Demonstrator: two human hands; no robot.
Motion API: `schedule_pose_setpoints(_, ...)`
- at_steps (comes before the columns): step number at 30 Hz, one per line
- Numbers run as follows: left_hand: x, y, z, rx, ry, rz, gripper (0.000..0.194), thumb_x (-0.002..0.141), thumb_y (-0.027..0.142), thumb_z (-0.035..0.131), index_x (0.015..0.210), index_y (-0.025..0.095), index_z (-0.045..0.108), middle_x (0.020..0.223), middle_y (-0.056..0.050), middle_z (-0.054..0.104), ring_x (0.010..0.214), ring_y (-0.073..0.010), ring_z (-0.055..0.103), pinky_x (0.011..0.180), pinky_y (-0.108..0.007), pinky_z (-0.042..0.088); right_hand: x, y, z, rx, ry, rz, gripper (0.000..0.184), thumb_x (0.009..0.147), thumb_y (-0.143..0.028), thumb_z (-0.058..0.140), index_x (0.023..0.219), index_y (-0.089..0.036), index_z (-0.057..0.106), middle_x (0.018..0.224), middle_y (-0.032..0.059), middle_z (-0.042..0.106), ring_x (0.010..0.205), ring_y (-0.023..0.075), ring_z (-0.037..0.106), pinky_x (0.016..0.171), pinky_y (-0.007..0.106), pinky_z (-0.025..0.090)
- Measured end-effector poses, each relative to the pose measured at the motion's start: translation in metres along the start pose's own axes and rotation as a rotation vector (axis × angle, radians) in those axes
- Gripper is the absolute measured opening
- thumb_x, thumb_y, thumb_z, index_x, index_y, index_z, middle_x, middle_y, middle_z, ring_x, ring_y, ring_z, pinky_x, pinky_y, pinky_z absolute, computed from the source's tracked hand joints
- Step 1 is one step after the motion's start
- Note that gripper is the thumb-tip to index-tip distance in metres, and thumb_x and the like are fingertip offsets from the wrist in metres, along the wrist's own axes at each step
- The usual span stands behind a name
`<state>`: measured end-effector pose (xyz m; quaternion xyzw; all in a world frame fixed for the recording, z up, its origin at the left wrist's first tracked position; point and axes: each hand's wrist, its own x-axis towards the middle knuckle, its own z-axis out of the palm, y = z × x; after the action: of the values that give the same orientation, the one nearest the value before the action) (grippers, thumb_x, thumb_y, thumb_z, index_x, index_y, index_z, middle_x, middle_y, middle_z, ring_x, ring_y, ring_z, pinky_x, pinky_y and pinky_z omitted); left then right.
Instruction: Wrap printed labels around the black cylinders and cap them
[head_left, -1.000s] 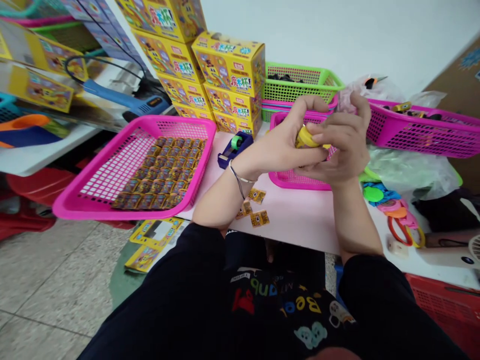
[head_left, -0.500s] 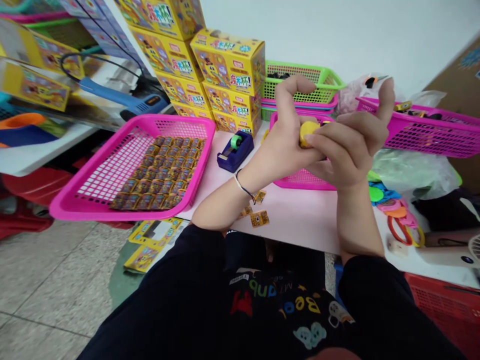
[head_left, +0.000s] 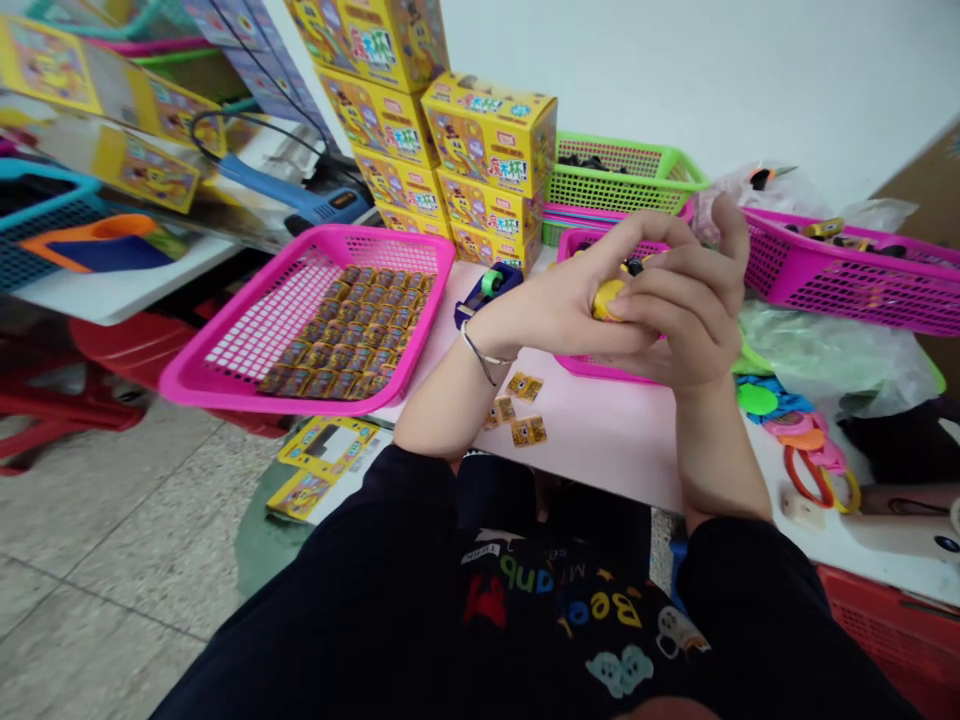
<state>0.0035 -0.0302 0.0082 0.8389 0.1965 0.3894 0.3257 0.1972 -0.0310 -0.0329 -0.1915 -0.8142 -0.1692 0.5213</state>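
In front of my chest, above the table (head_left: 600, 430), both hands meet around a small yellow round piece (head_left: 607, 299). My left hand (head_left: 574, 305) is closed about it from the left, the index finger arched over. My right hand (head_left: 690, 315) presses its fingertips onto the piece from the right, one finger raised. Fingers cover much of the piece. Under my left wrist, several small yellow printed pieces (head_left: 529, 431) lie on the tabletop. Behind the hands stands a pink basket (head_left: 574, 368), mostly hidden, with some dark bits in it.
At left, a pink basket (head_left: 232, 345) holds rows of small wrapped pieces. A blue tape dispenser (head_left: 469, 300) stands beside it, below stacked yellow boxes (head_left: 487, 140). Behind are a green basket (head_left: 637, 190) and, to the right, another pink basket (head_left: 847, 280). Plastic bags lie there.
The view has turned a little left, so the surroundings sit further right. My fingers have shifted around the yellow piece; the arched left finger and raised right finger opened wider, then drew closer together.
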Motion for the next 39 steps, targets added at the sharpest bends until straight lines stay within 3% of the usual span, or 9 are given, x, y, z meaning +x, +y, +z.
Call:
schedule_pose_setpoints(6, -0.048, 0.004, 0.01, 0.113, 0.289, -0.076, 0.047, 0.087, 0.029, 0.088, 0.124, 0.025, 0.06, 0.126, -0.006, 0.067, 0.103, -0.0167, 0.073, 0.084, -0.03, 0.065, 0.002, -0.004, 0.026, 0.114, 0.164, -0.236, 0.043, 0.078, -0.05, 0.094, 0.116, -0.048, 0.074, 0.109, -0.0122, 0.084, 0.1, 0.0207, 0.079, 0.141, 0.051, 0.039)
schedule_pose_setpoints(9, -0.09, 0.019, 0.0, 0.281, 0.428, -0.136, 0.029, 0.094, 0.034, 0.084, 0.11, 0.022, 0.063, 0.106, -0.004, 0.072, 0.086, -0.0133, 0.068, 0.077, -0.027, 0.06, 0.003, -0.018, 0.032, 0.104, 0.059, -0.22, 0.035, 0.087, -0.045, 0.088, 0.118, -0.05, 0.072, 0.114, -0.0123, 0.084, 0.104, 0.0222, 0.077, 0.136, 0.058, 0.045)
schedule_pose_setpoints(14, -0.152, 0.034, -0.072, 0.567, 0.268, -0.609, 0.023, 0.091, 0.035, 0.084, 0.097, 0.018, 0.07, 0.086, 0.001, 0.076, 0.078, -0.0124, 0.07, 0.076, -0.025, 0.05, 0.01, -0.029, 0.012, -0.254, -0.34, -0.071, 0.033, 0.098, -0.035, 0.065, 0.125, -0.054, 0.07, 0.119, -0.0129, 0.084, 0.118, 0.0306, 0.073, 0.131, 0.079, 0.039)
schedule_pose_setpoints(18, -0.19, 0.002, -0.131, 0.75, 0.072, -1.08, 0.02, 0.083, 0.035, 0.084, 0.09, 0.02, 0.074, 0.08, 0.001, 0.077, 0.075, -0.0157, 0.066, 0.075, -0.027, 0.043, 0.009, -0.015, 0.0, -0.304, -0.429, 0.158, 0.03, 0.108, -0.05, 0.054, 0.119, -0.033, 0.077, 0.119, 0.0046, 0.084, 0.125, 0.0371, 0.072, 0.128, 0.083, 0.032)
schedule_pose_setpoints(22, -0.213, -0.034, -0.147, 0.669, -0.007, -1.225, 0.017, 0.08, 0.037, 0.082, 0.09, 0.023, 0.082, 0.081, 0.0, 0.08, 0.079, -0.0184, 0.07, 0.081, -0.03, 0.049, 0.001, 0.009, -0.009, -0.27, -0.537, 0.281, 0.03, 0.104, -0.05, 0.057, 0.106, -0.029, 0.079, 0.112, 0.0086, 0.085, 0.125, 0.039, 0.071, 0.126, 0.086, 0.025)
schedule_pose_setpoints(28, -0.215, -0.053, -0.143, 0.693, -0.052, -1.234, 0.032, 0.081, 0.045, 0.078, 0.103, 0.024, 0.087, 0.092, -0.003, 0.084, 0.088, -0.0235, 0.075, 0.09, -0.034, 0.055, 0.006, 0.044, -0.042, -0.268, -0.718, 0.587, 0.043, 0.098, -0.051, 0.056, 0.123, -0.025, 0.079, 0.123, 0.0163, 0.082, 0.122, 0.0387, 0.071, 0.113, 0.062, 0.051)
schedule_pose_setpoints(32, -0.205, -0.035, -0.134, 0.821, 0.014, -1.185, 0.058, 0.088, 0.045, 0.076, 0.138, 0.016, 0.076, 0.123, -0.014, 0.084, 0.111, -0.0329, 0.079, 0.103, -0.041, 0.06, 0.013, 0.067, -0.021, -0.308, -0.986, 0.783, 0.042, 0.1, -0.038, 0.059, 0.134, -0.02, 0.074, 0.131, 0.0163, 0.08, 0.118, 0.0298, 0.074, 0.108, 0.045, 0.058)
schedule_pose_setpoints(36, -0.195, 0.0, -0.082, 0.964, 0.28, -0.68, 0.045, 0.106, 0.042, 0.062, 0.142, 0.017, 0.071, 0.138, -0.015, 0.079, 0.13, -0.0295, 0.075, 0.117, -0.044, 0.059, 0.0, 0.096, 0.02, -0.392, -1.228, 0.894, 0.06, 0.089, -0.034, 0.078, 0.145, -0.014, 0.067, 0.15, 0.0248, 0.068, 0.137, 0.0422, 0.067, 0.117, 0.056, 0.055)
schedule_pose_setpoints(39, -0.193, 0.007, -0.014, 0.762, -0.023, -0.35, 0.037, 0.114, 0.041, 0.05, 0.127, 0.019, 0.077, 0.121, -0.009, 0.085, 0.109, -0.0181, 0.082, 0.105, -0.032, 0.066, -0.021, 0.102, 0.034, -0.424, -1.412, 1.029, 0.085, 0.071, -0.032, 0.095, 0.146, -0.008, 0.063, 0.133, 0.0288, 0.073, 0.116, 0.0456, 0.076, 0.099, 0.059, 0.062)
